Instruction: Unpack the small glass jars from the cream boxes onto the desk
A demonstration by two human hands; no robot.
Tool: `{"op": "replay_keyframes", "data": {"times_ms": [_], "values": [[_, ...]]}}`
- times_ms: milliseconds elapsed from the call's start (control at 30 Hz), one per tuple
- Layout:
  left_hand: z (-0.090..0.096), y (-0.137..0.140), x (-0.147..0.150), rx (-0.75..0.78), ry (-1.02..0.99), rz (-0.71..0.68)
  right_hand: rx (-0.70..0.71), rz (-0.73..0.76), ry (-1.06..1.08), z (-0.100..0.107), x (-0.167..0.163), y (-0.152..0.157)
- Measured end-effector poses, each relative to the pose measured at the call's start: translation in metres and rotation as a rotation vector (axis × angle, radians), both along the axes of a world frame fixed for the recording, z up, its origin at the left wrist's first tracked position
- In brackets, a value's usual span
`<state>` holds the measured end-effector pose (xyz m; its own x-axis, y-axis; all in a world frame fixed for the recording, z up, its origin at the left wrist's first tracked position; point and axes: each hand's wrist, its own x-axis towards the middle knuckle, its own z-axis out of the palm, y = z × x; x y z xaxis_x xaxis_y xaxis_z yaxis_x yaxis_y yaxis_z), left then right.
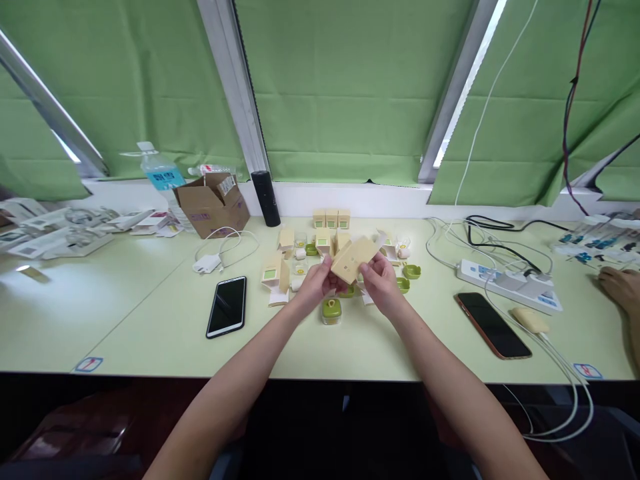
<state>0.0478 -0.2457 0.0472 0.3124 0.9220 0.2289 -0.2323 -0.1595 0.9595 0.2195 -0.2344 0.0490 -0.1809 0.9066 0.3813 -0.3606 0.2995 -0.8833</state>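
Observation:
Both my hands hold a pale yellow cardboard box (353, 259) above the middle of the table, tilted, with a flap standing out at its upper right. My left hand (320, 280) grips its left side, fingers partly hidden behind it. My right hand (381, 279) pinches its lower right edge. Just below stands a small clear jar with a green lid (331, 311). Around the hands lie open yellow boxes (273, 272), green lids (411, 271), clear cups (300, 239) and small white rolls (300, 254). Three closed boxes (331, 219) stand in a row behind.
A phone (227, 307) lies left, another phone (493, 325) right, near a power strip (510, 287) with cables. At the back are a brown carton (213, 205), a black cylinder (266, 199) and a water bottle (161, 170). Another person's hand (620, 290) rests at far right.

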Motion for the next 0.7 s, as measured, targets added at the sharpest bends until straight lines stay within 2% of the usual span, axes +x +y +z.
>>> {"op": "replay_keyframes", "data": {"times_ms": [100,167,233,300,400,533,700], "values": [[-0.005,-0.001,0.002,0.344,0.136,0.305,-0.042,-0.127,0.096,0.001,0.0,0.004],[-0.008,-0.003,0.003,0.537,0.233,0.386,-0.088,-0.17,0.102,-0.001,0.0,0.007],[-0.01,-0.004,0.004,0.643,0.334,0.403,-0.13,-0.185,0.079,-0.004,-0.002,0.008],[-0.011,-0.004,0.006,0.659,0.394,0.423,-0.152,-0.191,0.059,-0.006,-0.005,0.007],[-0.012,-0.002,0.008,0.555,0.324,0.442,-0.143,-0.15,0.061,-0.006,-0.009,0.003],[-0.014,0.001,0.009,0.397,0.137,0.334,-0.127,-0.065,0.071,-0.001,-0.009,-0.001],[-0.015,0.002,0.006,0.405,0.09,0.238,-0.143,-0.085,0.085,-0.002,-0.006,0.002]]}}
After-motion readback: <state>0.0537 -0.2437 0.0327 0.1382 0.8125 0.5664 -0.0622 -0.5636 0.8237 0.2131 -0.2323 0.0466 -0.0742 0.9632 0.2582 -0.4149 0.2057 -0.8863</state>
